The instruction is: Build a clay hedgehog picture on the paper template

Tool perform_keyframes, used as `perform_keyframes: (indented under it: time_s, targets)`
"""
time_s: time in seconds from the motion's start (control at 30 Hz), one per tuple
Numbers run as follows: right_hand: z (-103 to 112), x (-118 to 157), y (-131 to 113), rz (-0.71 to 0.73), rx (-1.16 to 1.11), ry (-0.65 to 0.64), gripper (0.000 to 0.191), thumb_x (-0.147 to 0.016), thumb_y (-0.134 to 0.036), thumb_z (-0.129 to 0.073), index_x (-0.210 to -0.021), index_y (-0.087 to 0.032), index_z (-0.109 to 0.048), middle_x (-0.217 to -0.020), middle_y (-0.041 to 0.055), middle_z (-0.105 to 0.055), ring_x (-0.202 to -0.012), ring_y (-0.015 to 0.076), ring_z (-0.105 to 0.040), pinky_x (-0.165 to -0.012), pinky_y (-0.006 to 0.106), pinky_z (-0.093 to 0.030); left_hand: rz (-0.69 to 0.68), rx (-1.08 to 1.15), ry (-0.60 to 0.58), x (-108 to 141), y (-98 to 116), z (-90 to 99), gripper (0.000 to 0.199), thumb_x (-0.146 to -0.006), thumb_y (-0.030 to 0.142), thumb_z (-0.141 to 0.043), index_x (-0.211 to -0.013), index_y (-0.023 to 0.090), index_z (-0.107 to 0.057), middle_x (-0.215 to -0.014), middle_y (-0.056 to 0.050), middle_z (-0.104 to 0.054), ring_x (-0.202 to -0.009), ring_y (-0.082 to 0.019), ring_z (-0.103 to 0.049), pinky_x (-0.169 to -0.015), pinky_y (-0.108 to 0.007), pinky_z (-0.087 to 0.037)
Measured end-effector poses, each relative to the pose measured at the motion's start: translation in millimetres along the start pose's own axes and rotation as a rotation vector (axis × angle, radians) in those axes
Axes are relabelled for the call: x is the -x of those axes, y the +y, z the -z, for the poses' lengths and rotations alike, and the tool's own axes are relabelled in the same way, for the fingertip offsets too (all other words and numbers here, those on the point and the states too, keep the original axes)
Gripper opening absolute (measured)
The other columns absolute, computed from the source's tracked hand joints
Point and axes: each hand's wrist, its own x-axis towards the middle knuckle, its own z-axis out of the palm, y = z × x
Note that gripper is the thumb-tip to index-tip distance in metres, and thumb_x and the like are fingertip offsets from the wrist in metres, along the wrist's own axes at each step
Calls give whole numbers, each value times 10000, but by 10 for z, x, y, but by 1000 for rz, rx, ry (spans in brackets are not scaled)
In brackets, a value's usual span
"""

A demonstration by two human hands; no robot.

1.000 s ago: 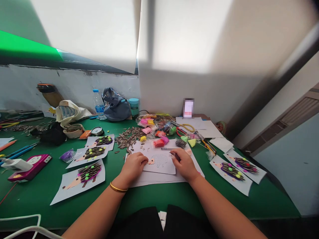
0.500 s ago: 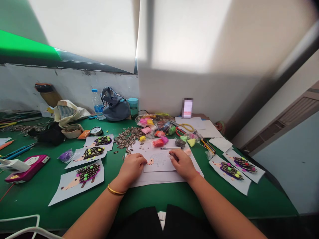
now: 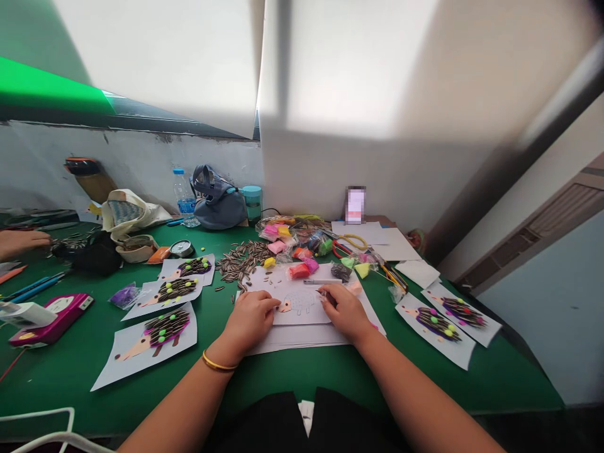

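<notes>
A white sheet with a hedgehog drawing point(image 3: 301, 302) lies before me on larger white paper point(image 3: 283, 338). Peach clay point(image 3: 285, 306) covers the drawing's head; its body shows only pencil lines. My left hand point(image 3: 252, 316) rests at the sheet's left edge, thumb and fingertips together beside the head. Whether anything sits in that pinch is hidden. My right hand point(image 3: 343, 313) lies over the sheet's right side, fingers closed round a small dark piece, with something clear and crinkled by the fingertips. A pen point(image 3: 323, 282) lies just above the drawing.
Sunflower seeds point(image 3: 245, 259) are heaped at back left, beside bagged coloured clay point(image 3: 299, 271). Finished hedgehog cards lie left point(image 3: 165, 333) and right point(image 3: 438, 330). Scissors point(image 3: 353, 241), a phone point(image 3: 355, 205) and a bag point(image 3: 219, 204) stand farther back. Another person's hand point(image 3: 26, 242) reaches in at far left.
Another person's hand has come into view at the far left, over the seeds there. My own two hands have hardly shifted, and the drawing stays in place.
</notes>
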Motion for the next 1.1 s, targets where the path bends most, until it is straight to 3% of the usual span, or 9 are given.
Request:
perform_keyframes:
  time_s: [0.3,0.5,0.7,0.8,0.9,1.0,1.1]
  targets:
    - [-17,1,20,-1,-1,2,219,-889,-230,-504,-1053,-225,-648,-1001,61,-696,-902,221,-635,-771,339,-498,-29,-22,-23,16,-10,-7,229,-842,245,-578,-962,290,-768,-996,-58,-694,-931,-241,-628,-899,-396,-437]
    - [-15,0,21,-17,-1,-13,221,-888,-236,-502,-1057,-217,-642,-1004,64,-688,-914,227,-632,-784,352,-497,14,-29,-9,14,-17,-20,292,-816,236,-616,-1092,242,-709,-1031,-79,-701,-984,-270,-623,-917,-417,-430]
    - [-22,-2,42,-6,-22,-11,215,-885,-225,-506,-1059,-218,-633,-1018,69,-685,-936,232,-624,-805,367,-501,-27,-46,-35,14,-26,-17,193,-838,241,-597,-965,255,-741,-1003,-68,-698,-941,-251,-633,-890,-399,-437]
    - [-18,2,42,13,-60,6,234,-882,-208,-510,-1087,-214,-622,-1048,78,-676,-956,230,-619,-836,379,-508,-5,-43,33,15,3,-15,213,-831,246,-620,-1022,239,-713,-1003,-72,-703,-958,-264,-628,-913,-425,-430]
    - [-25,18,-4,64,-114,35,274,-876,-183,-520,-1135,-219,-605,-1079,82,-658,-951,218,-615,-835,371,-519,-12,-23,185,21,100,-27,171,-861,273,-617,-1005,222,-693,-990,-76,-705,-956,-268,-621,-902,-439,-437]
    - [-61,47,-95,119,-154,55,300,-874,-166,-532,-1162,-224,-594,-1091,84,-645,-937,211,-610,-820,362,-529,-116,68,306,42,258,-71,175,-911,263,-578,-1048,208,-671,-965,-73,-700,-930,-240,-621,-872,-413,-458]
    - [-118,80,-171,162,-159,60,327,-865,-162,-557,-1184,-227,-587,-1106,90,-641,-952,218,-611,-830,371,-539,-211,128,330,72,414,-128,260,-914,231,-579,-1168,217,-634,-1027,-79,-685,-968,-235,-608,-882,-415,-461]
